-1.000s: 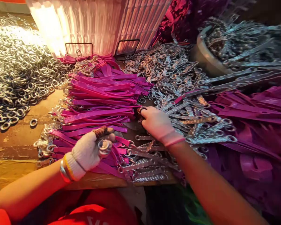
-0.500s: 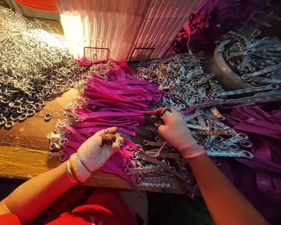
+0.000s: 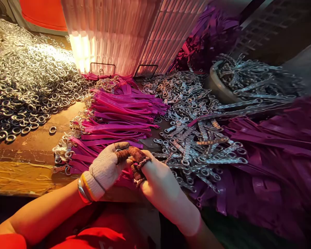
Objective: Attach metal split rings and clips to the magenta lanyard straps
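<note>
Near edge of surface point(image 3: 28, 152): worn brown wood, partly bare at the left, crowded elsewhere.
Left hand point(image 3: 106, 169): in a white knit glove with brown-stained fingertips, raised just above the near edge, meeting the right hand at the tips.
Left fingers point(image 3: 122, 152): curled inward and pinched against the right fingertips; whatever sits between them hidden, so cannot tell what is gripped.
Right hand point(image 3: 158, 183): gloved too, back toward the camera, just right of the left hand and touching it.
Right fingers point(image 3: 138, 155): bent and closed toward the left thumb; held item not visible.
Pink straps point(image 3: 119, 114): bright magenta strips stacked in a fan across the middle of the surface, metal rings at their left ends, directly beyond and beneath both hands.
Metal rings point(image 3: 28, 86): large silver heap filling the far left corner, a few strays lying apart near its edge.
Chain links point(image 3: 191, 138): grey metal chain pieces piled right of the straps, close beside the right hand.
Bowl point(image 3: 217, 86): round metal container toward the far right, heaped with more chain pieces.
Purple straps point(image 3: 274, 145): darker pile along the right edge, partly under the chain links.
Ribbed panel point(image 3: 114, 31): pale, brightly lit, standing upright at the far edge.
Bracelets point(image 3: 83, 188): on the left wrist, at the glove cuff.
</note>
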Tool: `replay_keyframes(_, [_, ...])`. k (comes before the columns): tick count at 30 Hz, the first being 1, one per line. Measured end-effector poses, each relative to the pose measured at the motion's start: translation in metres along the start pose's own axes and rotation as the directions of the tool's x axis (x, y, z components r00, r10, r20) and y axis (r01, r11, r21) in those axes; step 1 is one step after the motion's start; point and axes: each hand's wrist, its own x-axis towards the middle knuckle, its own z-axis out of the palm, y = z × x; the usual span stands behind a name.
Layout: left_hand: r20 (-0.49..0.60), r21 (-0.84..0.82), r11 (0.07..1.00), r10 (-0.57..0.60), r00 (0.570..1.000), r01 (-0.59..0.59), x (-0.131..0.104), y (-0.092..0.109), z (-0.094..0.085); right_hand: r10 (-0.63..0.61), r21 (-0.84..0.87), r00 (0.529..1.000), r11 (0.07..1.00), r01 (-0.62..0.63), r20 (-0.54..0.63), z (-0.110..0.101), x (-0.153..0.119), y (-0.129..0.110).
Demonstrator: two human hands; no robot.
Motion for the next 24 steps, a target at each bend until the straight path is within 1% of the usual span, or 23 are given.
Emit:
replay_keyframes(2, [-0.005, -0.03, 1.0, 0.001, 1.0, -0.001, 0.001, -0.003, 0.002, -0.012, 0.022, 1.0, 1.0, 0.012, 0.001, -0.002, 0.0, -0.003])
replay_keyframes(3, [-0.002, -0.046, 0.999, -0.008, 1.0, 0.008, 0.003, -0.004, 0.003, -0.009, 0.076, 1.0, 0.997, 0.01, -0.003, -0.003, 0.0, -0.004])
replay_keyframes(4, [0.005, -0.06, 0.998, -0.022, 1.0, 0.022, 0.005, -0.005, 0.003, 0.01, 0.165, 1.0, 0.986, -0.008, -0.015, -0.004, 0.001, -0.004])
replay_keyframes(5, [0.021, -0.063, 0.997, -0.04, 0.999, 0.041, 0.006, -0.005, 0.002, 0.056, 0.284, 0.998, 0.958, -0.045, -0.034, -0.004, 0.002, -0.004])
replay_keyframes(6, [0.031, -0.06, 0.997, -0.046, 0.998, 0.048, 0.008, -0.004, 0.0, 0.129, 0.424, 0.991, 0.9, -0.096, -0.048, -0.004, 0.004, -0.004])
replay_keyframes(7, [0.024, -0.054, 0.998, -0.036, 0.999, 0.037, 0.009, -0.003, -0.002, 0.221, 0.566, 0.974, 0.81, -0.153, -0.053, -0.004, 0.005, -0.002])
replay_keyframes(9, [-0.016, -0.011, 1.0, -0.009, 1.0, 0.009, 0.009, -0.001, -0.008, 0.409, 0.782, 0.912, 0.572, -0.247, -0.011, -0.004, 0.009, 0.002])
replay_keyframes(10, [-0.028, 0.029, 1.0, -0.002, 1.0, 0.003, 0.007, 0.0, -0.01, 0.476, 0.845, 0.879, 0.459, -0.274, 0.027, -0.003, 0.011, 0.004])
replay_keyframes(11, [-0.026, 0.082, 0.997, 0.004, 1.0, -0.002, 0.005, 0.001, -0.011, 0.515, 0.881, 0.854, 0.373, -0.292, 0.065, -0.002, 0.013, 0.006])
replay_keyframes(12, [-0.005, 0.146, 0.989, 0.001, 1.0, 0.0, 0.002, 0.002, -0.011, 0.537, 0.898, 0.839, 0.318, -0.304, 0.094, 0.0, 0.015, 0.008])
replay_keyframes(13, [0.032, 0.215, 0.976, -0.01, 0.999, 0.003, -0.001, 0.001, -0.011, 0.549, 0.904, 0.829, 0.295, -0.31, 0.105, 0.002, 0.016, 0.009])
replay_keyframes(15, [0.09, 0.31, 0.95, -0.006, 0.996, -0.022, -0.007, 0.0, -0.009, 0.555, 0.901, 0.828, 0.313, -0.3, 0.083, 0.009, 0.017, 0.011])
replay_keyframes(16, [0.091, 0.335, 0.942, 0.005, 0.996, -0.036, -0.009, -0.002, -0.007, 0.558, 0.892, 0.828, 0.344, -0.293, 0.057, 0.012, 0.017, 0.011])
replay_keyframes(18, [0.049, 0.373, 0.926, 0.036, 0.998, -0.052, -0.011, -0.003, -0.006, 0.547, 0.854, 0.837, 0.433, -0.289, 0.007, 0.017, 0.014, 0.013])
replay_keyframes(20, [0.008, 0.454, 0.889, 0.067, 0.998, -0.064, -0.012, -0.001, -0.006, 0.508, 0.769, 0.861, 0.566, -0.297, -0.041, 0.017, 0.012, 0.015])
replay_keyframes(21, [0.006, 0.518, 0.852, 0.079, 0.997, -0.071, -0.013, 0.002, -0.006, 0.468, 0.705, 0.882, 0.646, -0.294, -0.061, 0.015, 0.011, 0.016])
replay_keyframes(22, [0.017, 0.586, 0.806, 0.09, 0.996, -0.083, -0.014, 0.005, -0.006, 0.412, 0.63, 0.908, 0.725, -0.28, -0.071, 0.012, 0.01, 0.017])
replay_keyframes(24, [0.052, 0.707, 0.698, 0.108, 0.993, -0.113, -0.015, 0.012, -0.007, 0.248, 0.47, 0.967, 0.861, -0.193, -0.057, 0.006, 0.009, 0.016])
